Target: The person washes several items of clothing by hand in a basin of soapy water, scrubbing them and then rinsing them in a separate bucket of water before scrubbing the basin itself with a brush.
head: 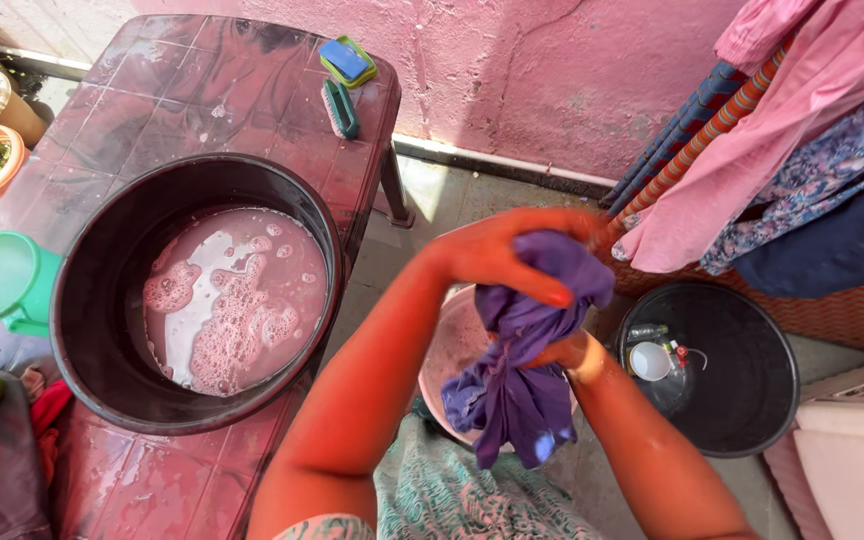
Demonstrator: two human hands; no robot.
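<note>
— Where does the view look from?
— A single head camera, facing steeply down, close over both forearms; the surface (252, 80) lies left, the pink wall (512, 70) ahead.

A: Item one, light. I log hard daylight with a strong pink cast; arms and the table (162, 90) both read reddish.

B: Shadows?

A: Deep inside the far-left black basin (112, 290) and the near-right black bucket (752, 370). A sunlit patch sits on the floor (442, 195) by the wall.

B: Glare?

A: Bright sheen on the soapy water (232, 300) and wet tabletop.

B: Sharpness?

A: Centre crisp. The purple cloth (522, 370) is sharp, with no motion smear. Edges bow outward, wide-lens style.
</note>
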